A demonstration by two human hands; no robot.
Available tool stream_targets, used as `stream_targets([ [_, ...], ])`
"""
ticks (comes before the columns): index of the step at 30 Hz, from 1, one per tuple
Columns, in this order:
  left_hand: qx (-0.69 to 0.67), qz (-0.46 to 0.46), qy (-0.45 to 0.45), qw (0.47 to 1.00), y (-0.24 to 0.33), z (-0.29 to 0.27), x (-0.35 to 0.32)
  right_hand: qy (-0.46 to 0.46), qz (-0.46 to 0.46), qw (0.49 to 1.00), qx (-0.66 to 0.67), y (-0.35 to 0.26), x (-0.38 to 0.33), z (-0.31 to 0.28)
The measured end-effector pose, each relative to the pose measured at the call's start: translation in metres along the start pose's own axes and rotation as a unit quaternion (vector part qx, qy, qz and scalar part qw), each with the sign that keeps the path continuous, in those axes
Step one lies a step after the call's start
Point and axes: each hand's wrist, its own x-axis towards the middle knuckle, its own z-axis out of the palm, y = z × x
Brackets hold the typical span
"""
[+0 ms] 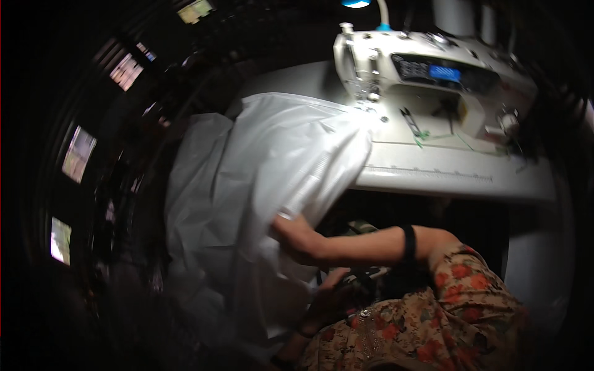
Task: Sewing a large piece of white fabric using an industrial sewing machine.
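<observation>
A large white sheet of smooth, shiny material [272,142] spreads from beside the needle area of a sewing machine [427,62] and hangs in folds over the table's left and near side. My right hand [292,234] reaches across to the left and grips the sheet's near folds; its fingertips are hidden in the material. Lower down, in shadow close to my body, my left hand [330,285] is beside the sheet's hanging part. Its fingers are too dark and covered to make out.
On the machine bed lie thread snips [409,123] and loose green thread [422,137]. A ruler strip [433,173] runs along the white table's [520,185] near edge. A small lamp [356,3] shines above the machine head. The left surroundings are dark, with several bright windows.
</observation>
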Motion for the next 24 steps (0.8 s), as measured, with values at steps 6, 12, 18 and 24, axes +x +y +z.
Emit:
stream_targets([
  [6,-0.247,-0.347,0.425,0.799,-0.137,0.001,-0.095,0.003,-0.078,0.997,0.006,-0.068,0.002,0.015],
  [12,-0.170,-0.322,0.480,0.798,-0.079,-0.028,-0.190,-0.309,-0.085,0.908,-0.271,-0.039,-0.040,-0.046],
  [18,-0.053,-0.264,0.500,0.823,-0.003,-0.092,-0.241,-0.289,0.129,0.686,-0.656,0.016,-0.012,-0.145],
  [24,0.065,-0.190,0.504,0.840,0.075,-0.176,-0.266,-0.061,0.080,0.901,-0.421,0.069,0.017,-0.115],
])
